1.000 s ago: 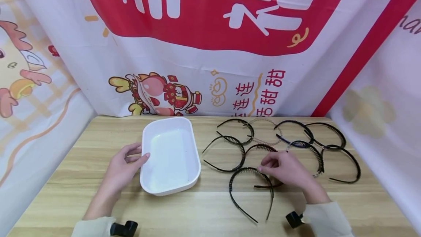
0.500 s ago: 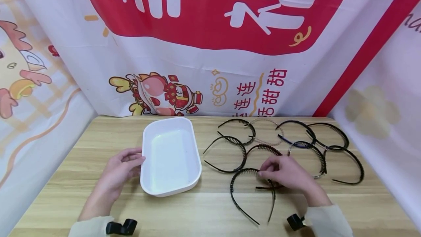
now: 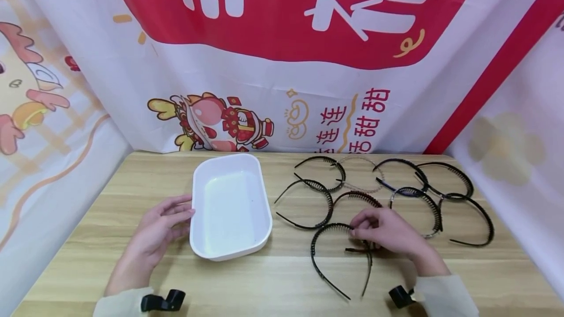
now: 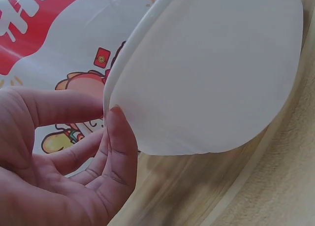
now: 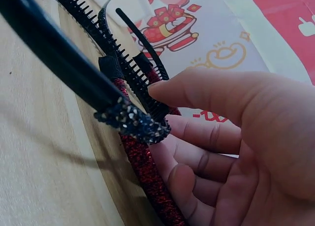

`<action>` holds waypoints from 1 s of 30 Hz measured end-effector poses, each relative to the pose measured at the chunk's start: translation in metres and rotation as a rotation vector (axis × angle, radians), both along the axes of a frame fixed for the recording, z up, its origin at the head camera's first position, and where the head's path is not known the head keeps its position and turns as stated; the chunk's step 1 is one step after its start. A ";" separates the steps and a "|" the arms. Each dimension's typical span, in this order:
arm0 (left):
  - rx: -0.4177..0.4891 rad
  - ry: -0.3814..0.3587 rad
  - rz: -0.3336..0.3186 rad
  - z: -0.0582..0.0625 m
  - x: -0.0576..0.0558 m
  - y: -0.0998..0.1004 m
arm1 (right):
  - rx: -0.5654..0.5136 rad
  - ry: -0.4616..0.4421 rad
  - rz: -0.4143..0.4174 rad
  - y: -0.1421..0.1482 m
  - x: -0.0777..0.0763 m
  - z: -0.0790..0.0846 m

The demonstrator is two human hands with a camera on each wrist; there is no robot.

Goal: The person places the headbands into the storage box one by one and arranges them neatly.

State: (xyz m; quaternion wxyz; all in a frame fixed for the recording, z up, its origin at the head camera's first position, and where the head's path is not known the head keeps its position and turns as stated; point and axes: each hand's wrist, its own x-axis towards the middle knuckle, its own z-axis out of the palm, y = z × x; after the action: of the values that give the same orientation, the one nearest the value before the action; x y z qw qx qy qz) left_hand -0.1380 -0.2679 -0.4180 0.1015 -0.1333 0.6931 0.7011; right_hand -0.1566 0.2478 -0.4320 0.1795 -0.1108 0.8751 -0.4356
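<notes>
In the head view my left hand [image 3: 154,234] is at the left side of a white plastic tray [image 3: 198,253]. The left wrist view shows its thumb and a finger pinching the tray's rim [image 4: 140,34]. My right hand [image 3: 387,231] holds a black toothed headband [image 3: 314,248], its legs pointing toward me. Seen from the right wrist, dark sparkly stones [image 5: 138,122] cover part of this band, and the thumb and fingers close around its side. A red glitter headband [image 5: 147,177] lies just beneath, partly hidden by the hand.
Several more headbands, mostly black, overlap on the wooden table [image 3: 273,292]. They include a thin pink one [image 3: 359,158], a dark blue one [image 3: 398,161] and a black one [image 3: 489,224] at far right. A printed cloth [image 3: 282,57] hangs behind the table.
The left thumb has drawn back from inside the tray to its rim. The right hand has stayed at the front headband, its fingers closing in; the view has shifted slightly.
</notes>
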 end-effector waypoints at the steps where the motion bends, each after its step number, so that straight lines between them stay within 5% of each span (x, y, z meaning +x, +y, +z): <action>1: 0.001 0.007 -0.003 0.000 0.000 0.000 | -0.007 -0.006 -0.003 0.000 0.000 0.000; 30: -0.036 0.001 -0.002 0.002 0.005 0.005 | -0.073 -0.043 -0.028 0.000 0.000 0.002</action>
State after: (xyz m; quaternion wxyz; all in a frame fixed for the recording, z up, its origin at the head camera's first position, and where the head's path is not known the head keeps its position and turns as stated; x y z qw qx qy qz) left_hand -0.1330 -0.2630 -0.4162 0.0995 -0.1341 0.7058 0.6885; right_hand -0.1562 0.2479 -0.4304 0.1877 -0.0955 0.8561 -0.4719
